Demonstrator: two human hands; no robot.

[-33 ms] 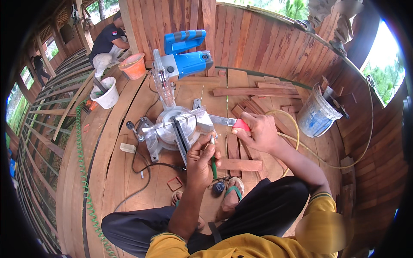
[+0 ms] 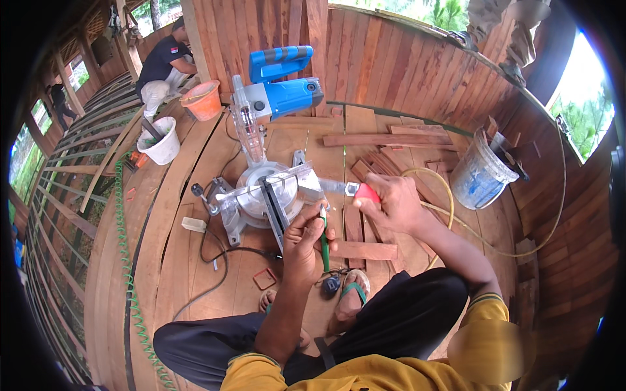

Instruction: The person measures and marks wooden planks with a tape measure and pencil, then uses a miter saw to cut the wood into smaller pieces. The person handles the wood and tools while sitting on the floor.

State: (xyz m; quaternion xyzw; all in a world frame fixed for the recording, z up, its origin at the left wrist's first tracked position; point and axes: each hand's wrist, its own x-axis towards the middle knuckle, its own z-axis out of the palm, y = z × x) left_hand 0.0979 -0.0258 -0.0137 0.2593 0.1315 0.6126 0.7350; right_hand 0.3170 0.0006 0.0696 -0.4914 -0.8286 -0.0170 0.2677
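In my left hand (image 2: pixel 308 238) is a green pencil (image 2: pixel 325 251), gripped between thumb and fingers with its pale sharpened tip pointing up. My right hand (image 2: pixel 394 201) is closed round the red handle of a utility knife (image 2: pixel 367 193). The knife's blade points left, just above the pencil tip and apart from it; it is smeared by motion. Right behind both hands stands a blue and silver miter saw (image 2: pixel 287 98), its head raised over the round base. A dark tape measure (image 2: pixel 331 284) lies on the floor between my sandalled feet, below the pencil.
Cut wooden boards (image 2: pixel 385 139) lie right of the saw. A paint-stained bucket (image 2: pixel 482 171) holds tools at the right. A yellow hose (image 2: pixel 450 195) curves nearby. At left are a white bucket (image 2: pixel 160 144), an orange bucket (image 2: pixel 202 101), a green coiled hose (image 2: pixel 122 241) and a crouching person (image 2: pixel 163 68).
The knife blade has shifted slightly and is now more blurred, with the right hand turned a little. The left hand and pencil have hardly moved.
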